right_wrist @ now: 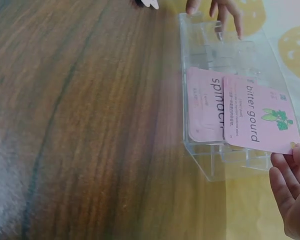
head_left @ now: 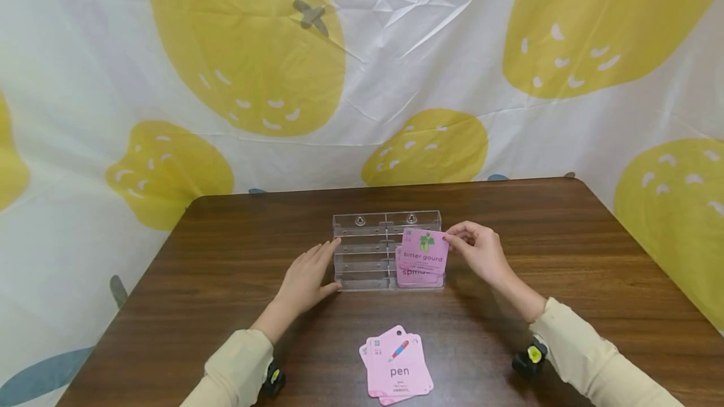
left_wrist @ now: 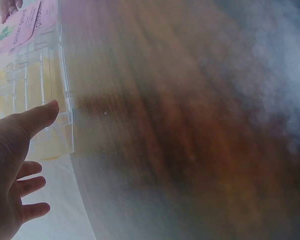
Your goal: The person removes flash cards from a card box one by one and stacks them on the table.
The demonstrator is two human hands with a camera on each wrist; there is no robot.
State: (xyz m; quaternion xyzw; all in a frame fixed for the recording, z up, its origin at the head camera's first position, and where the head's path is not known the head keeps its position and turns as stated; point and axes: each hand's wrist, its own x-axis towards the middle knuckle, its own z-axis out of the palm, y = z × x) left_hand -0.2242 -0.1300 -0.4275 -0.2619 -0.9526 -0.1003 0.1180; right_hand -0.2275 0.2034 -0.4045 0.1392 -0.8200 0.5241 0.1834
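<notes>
The right hand (head_left: 479, 250) pinches the bitter gourd card (head_left: 423, 249) by its upper right corner, at the right column of the clear rack (head_left: 362, 267), where it overlaps the lower card (head_left: 417, 280). The left hand (head_left: 304, 278), fingers extended, appears to touch the rack's left end; the pen card (head_left: 399, 366) tops a pile on the worktop (head_left: 249, 237) in front of the rack. Caution: the single-corner pinch could let the card pivot and snag the lower card, and one-sided pressure could shift the rack if left unbraced
</notes>
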